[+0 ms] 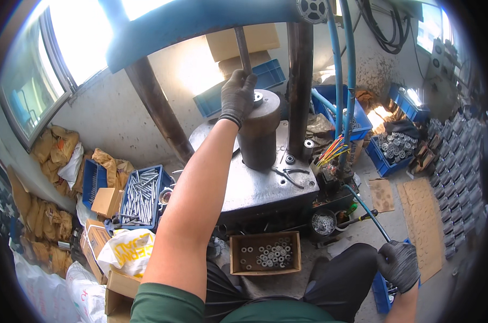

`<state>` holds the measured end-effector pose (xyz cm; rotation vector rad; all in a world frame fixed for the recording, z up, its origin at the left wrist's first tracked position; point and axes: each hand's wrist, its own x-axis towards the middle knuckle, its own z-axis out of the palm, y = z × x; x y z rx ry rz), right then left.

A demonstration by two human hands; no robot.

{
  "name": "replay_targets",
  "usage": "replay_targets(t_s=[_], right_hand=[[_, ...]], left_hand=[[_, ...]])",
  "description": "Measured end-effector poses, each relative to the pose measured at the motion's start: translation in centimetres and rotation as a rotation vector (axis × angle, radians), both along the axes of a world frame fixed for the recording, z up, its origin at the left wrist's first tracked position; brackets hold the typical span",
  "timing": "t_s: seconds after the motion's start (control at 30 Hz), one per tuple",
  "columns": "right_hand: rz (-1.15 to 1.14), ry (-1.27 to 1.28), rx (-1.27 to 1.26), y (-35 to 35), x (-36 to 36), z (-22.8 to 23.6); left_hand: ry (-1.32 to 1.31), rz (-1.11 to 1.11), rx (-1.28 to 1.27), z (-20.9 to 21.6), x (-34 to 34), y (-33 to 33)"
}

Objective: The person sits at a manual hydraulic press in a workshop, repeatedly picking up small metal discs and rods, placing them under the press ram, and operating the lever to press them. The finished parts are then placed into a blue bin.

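My left hand (237, 98), in a dark grey glove, is closed around the lower end of an upright steel rod (243, 51) beneath the blue press beam (201, 35). Its fingers hide the rod's tip. Right beside them, a small round metal part (258, 98) sits on top of a thick steel cylinder (258, 140). The cylinder stands on the metal press table (236, 188). Low on the right, my gloved right hand (399, 265) is wrapped around the end of a slanting lever (367, 210).
Pliers (291, 175) lie on the press table. A cardboard box (265, 272) of round metal parts is below. Left stands a blue bin (159, 188) of steel shafts; right, another blue bin (380, 161) of round parts. Colored wires (333, 151) hang by the right press column (299, 91).
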<state>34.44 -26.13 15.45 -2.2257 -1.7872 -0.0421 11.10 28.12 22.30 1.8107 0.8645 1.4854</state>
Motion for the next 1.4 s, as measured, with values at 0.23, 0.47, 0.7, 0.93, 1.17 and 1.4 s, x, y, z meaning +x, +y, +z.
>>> replay_targets(t_s=[0.23,0.47,0.7,0.93,1.17,1.4], right_hand=[[-0.014,0.015,-0.043,0.4,-0.2,0.7],[0.163,-0.031,0.106,2.8,0.9,4.1],[0.218,-0.26,0.662,17.8,7.2,11.3],[0.211,-0.266,0.466,15.5,6.5,10.0],[0.17,-0.015,-0.188,1.5,2.6,3.0],[0.127,0.001,-0.271,1.1,0.8,1.5]], left_hand=[[0.138,0.057,0.025,0.3,-0.4,-0.6],[0.229,0.095,0.105,0.7,0.0,-1.0],[0.22,0.091,0.088,0.7,-0.2,-0.9],[0.107,-0.016,-0.097,1.2,-0.7,-1.7],[-0.127,-0.158,-0.159,0.3,-0.7,0.5],[-0.038,-0.119,-0.062,0.1,-1.2,0.9]])
